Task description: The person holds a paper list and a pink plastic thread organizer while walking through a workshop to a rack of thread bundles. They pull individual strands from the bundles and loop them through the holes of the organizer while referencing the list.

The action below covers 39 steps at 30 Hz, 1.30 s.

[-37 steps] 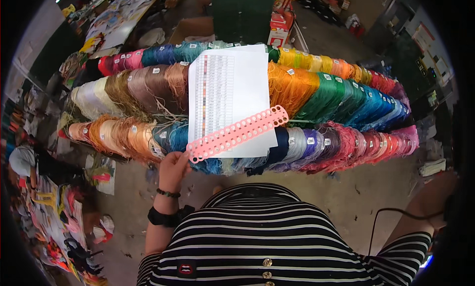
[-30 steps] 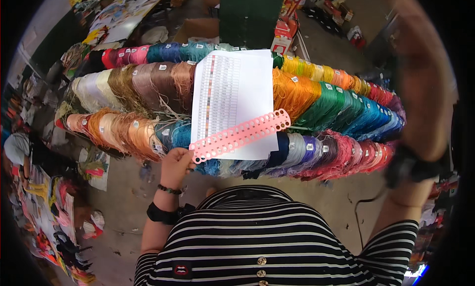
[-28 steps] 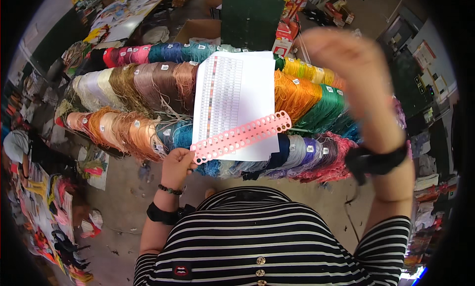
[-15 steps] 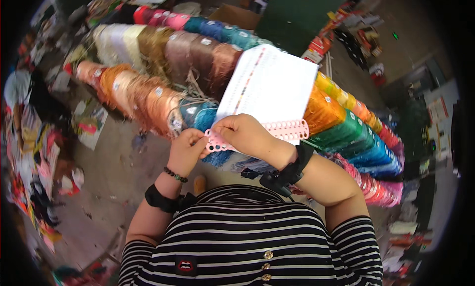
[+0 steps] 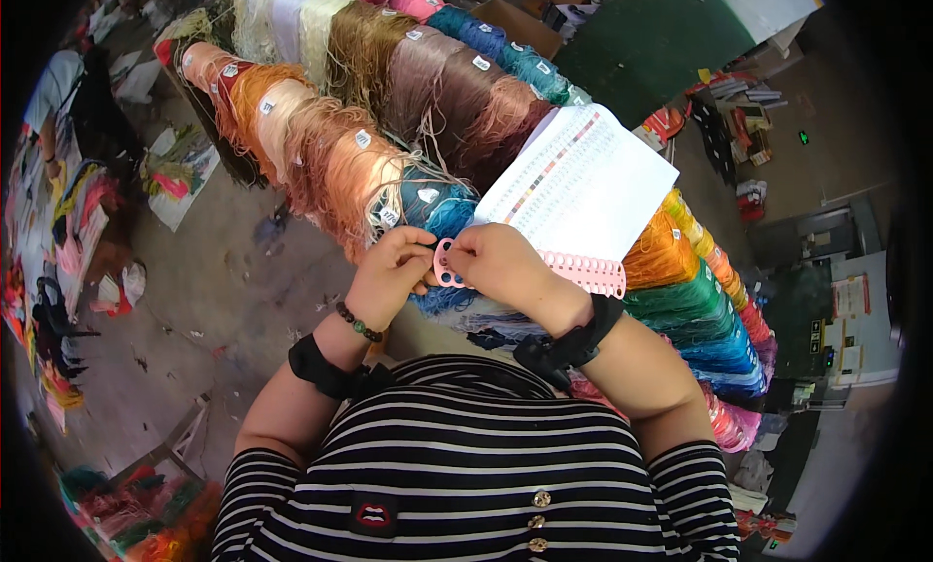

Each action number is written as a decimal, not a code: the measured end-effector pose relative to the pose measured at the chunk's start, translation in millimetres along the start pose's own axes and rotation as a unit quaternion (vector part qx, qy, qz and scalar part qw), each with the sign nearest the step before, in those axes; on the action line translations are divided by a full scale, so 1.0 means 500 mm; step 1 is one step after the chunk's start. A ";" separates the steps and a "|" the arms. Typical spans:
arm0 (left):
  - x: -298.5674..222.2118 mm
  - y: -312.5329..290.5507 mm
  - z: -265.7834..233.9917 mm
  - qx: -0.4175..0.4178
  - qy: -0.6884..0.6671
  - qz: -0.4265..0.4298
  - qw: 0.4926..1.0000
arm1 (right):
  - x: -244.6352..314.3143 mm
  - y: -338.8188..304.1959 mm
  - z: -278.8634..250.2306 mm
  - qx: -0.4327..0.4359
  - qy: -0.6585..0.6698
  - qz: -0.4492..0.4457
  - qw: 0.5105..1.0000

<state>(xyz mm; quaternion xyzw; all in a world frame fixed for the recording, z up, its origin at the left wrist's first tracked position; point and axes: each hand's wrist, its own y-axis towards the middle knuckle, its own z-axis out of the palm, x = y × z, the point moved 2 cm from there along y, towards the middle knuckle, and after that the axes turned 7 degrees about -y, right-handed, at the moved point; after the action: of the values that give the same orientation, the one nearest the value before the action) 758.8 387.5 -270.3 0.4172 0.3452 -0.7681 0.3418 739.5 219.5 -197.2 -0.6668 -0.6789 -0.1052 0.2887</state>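
A long pink thread card (image 5: 593,273) with rows of round holes lies across the lower edge of a white printed sheet (image 5: 622,188). My right hand (image 5: 501,266) pinches the card near its left end, thumb and fingers closed on it. Just beside that end, my left hand (image 5: 389,271) has its fingertips drawn together. Whatever they may hold is too small to make out. Behind both hands hang skeins of blue thread (image 5: 439,207) and peach thread (image 5: 364,173).
Racks of thread skeins stretch away in rows: brown (image 5: 442,86), orange (image 5: 656,251) and green (image 5: 671,305). A dark green cabinet (image 5: 646,47) stands beyond. At the far left another person (image 5: 87,105) is beside heaped coloured threads (image 5: 83,232). More skeins (image 5: 146,513) lie at lower left.
The view has shifted, so the racks and sheet sit differently in the picture. My left fingertips have come slightly away from the card's end; my right hand keeps its pinch.
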 end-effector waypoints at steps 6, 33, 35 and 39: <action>0.012 0.011 -0.009 0.048 -0.044 -0.014 0.998 | 0.004 0.006 -0.001 -0.002 -0.051 -0.010 0.999; -0.072 -0.004 -0.002 -0.030 0.011 0.078 0.996 | -0.042 -0.030 0.008 -0.049 0.182 0.029 0.982; -0.074 -0.002 0.019 0.018 -0.134 0.015 0.991 | -0.051 -0.033 0.015 -0.070 0.156 -0.011 0.985; -0.062 0.010 0.021 0.055 -0.081 -0.023 0.995 | -0.051 -0.032 0.007 -0.007 0.310 0.013 0.951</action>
<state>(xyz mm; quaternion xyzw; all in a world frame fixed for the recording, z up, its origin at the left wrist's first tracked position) 771.5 383.7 -239.9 0.3635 0.2828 -0.8249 0.3277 721.7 198.4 -209.8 -0.6125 -0.5461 -0.3080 0.4814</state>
